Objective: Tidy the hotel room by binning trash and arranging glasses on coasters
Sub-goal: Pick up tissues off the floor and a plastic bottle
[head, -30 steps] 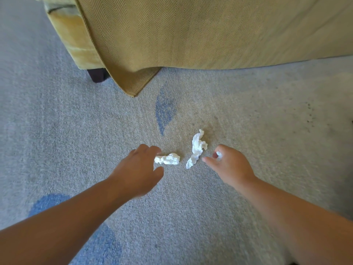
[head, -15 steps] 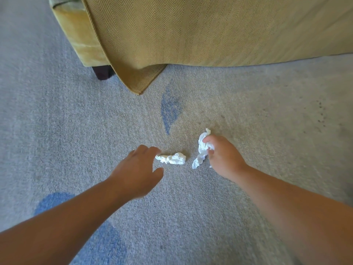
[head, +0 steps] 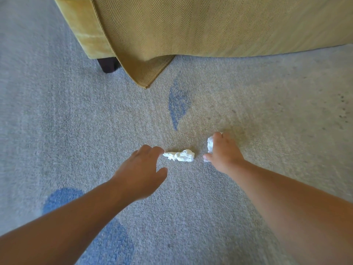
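On carpet (head: 76, 121), right hand (head: 223, 152) grip closed round a crumpled tissue (head: 210, 143), left hand (head: 141, 169) open beside a second tissue (head: 180, 155); a trailing end may slip free.

— Where are the hands?
— Both reach down to the grey carpet (head: 76, 121). The left hand (head: 141, 169) has its fingers loosely bent. Its fingertips meet one end of a crumpled tissue (head: 180, 155), and the thumb is apart from it.
— And the other?
— The right hand (head: 224, 154) curls over a second tissue (head: 210, 143). White paper shows past its fingers and beside the thumb.
— Beyond them?
— A blue patch (head: 178, 106) in the carpet, then a mustard armchair (head: 89, 35) on a dark leg (head: 108, 64). A herringbone throw (head: 191, 31) is draped over it, its corner reaching the carpet.
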The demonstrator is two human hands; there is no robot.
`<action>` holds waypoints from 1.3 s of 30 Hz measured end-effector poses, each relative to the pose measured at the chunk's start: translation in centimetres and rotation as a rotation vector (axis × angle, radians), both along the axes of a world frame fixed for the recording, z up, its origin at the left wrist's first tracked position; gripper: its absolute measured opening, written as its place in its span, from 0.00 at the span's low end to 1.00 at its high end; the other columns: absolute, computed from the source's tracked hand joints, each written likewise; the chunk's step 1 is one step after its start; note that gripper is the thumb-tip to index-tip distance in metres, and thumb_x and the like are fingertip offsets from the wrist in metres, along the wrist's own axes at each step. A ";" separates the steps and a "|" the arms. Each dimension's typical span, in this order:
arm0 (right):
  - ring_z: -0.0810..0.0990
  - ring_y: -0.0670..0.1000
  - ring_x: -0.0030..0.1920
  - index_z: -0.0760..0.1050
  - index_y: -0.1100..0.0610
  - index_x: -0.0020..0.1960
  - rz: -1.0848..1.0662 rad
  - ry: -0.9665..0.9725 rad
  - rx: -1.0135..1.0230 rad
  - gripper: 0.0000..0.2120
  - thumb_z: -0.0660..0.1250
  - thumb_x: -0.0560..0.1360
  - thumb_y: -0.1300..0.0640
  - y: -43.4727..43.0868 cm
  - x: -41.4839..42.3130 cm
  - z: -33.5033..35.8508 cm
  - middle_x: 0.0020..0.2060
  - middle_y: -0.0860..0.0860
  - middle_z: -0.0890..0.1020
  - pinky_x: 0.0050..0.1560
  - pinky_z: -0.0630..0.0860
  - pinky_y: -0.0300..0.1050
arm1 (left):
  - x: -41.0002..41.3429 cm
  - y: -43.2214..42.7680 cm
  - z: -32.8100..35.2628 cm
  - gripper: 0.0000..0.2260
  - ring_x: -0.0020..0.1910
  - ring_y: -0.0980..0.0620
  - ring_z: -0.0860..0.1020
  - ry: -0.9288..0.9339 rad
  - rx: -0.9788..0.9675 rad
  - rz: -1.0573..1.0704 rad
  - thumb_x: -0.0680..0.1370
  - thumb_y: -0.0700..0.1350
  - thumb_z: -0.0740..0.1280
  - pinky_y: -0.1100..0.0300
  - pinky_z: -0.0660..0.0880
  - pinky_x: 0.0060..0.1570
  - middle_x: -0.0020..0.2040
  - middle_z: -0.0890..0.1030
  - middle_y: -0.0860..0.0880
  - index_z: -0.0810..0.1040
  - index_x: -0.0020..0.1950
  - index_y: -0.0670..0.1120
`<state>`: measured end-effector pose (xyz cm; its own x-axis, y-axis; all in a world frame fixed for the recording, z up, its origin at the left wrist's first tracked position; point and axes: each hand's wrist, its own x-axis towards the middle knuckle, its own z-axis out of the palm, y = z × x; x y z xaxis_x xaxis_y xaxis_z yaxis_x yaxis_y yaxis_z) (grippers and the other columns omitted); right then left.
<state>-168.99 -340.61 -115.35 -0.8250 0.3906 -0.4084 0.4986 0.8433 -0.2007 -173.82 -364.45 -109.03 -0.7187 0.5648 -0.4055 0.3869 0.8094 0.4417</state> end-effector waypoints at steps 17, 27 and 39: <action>0.70 0.46 0.31 0.68 0.54 0.49 0.028 0.187 -0.072 0.07 0.65 0.75 0.60 0.1 1.7 2.6 0.35 0.48 0.73 0.27 0.61 0.40 | -0.1 0.6 1.2 0.23 0.63 0.53 0.70 0.022 0.021 0.000 0.78 0.57 0.59 0.57 0.69 0.57 0.69 0.67 0.52 0.61 0.72 0.55; 0.74 0.49 0.35 0.72 0.52 0.42 0.095 0.198 -0.185 0.10 0.67 0.75 0.47 -1.0 2.5 5.2 0.42 0.52 0.75 0.30 0.66 0.41 | 0.2 0.8 2.2 0.23 0.63 0.51 0.71 0.049 0.042 -0.013 0.79 0.56 0.60 0.57 0.68 0.57 0.70 0.67 0.50 0.61 0.73 0.53; 0.67 0.42 0.25 0.70 0.51 0.53 0.100 0.180 -0.223 0.06 0.65 0.77 0.58 -3.3 2.1 5.3 0.33 0.45 0.72 0.20 0.60 0.33 | 0.2 0.2 2.7 0.24 0.64 0.50 0.70 0.054 0.029 -0.004 0.79 0.56 0.60 0.53 0.71 0.59 0.70 0.67 0.50 0.61 0.73 0.53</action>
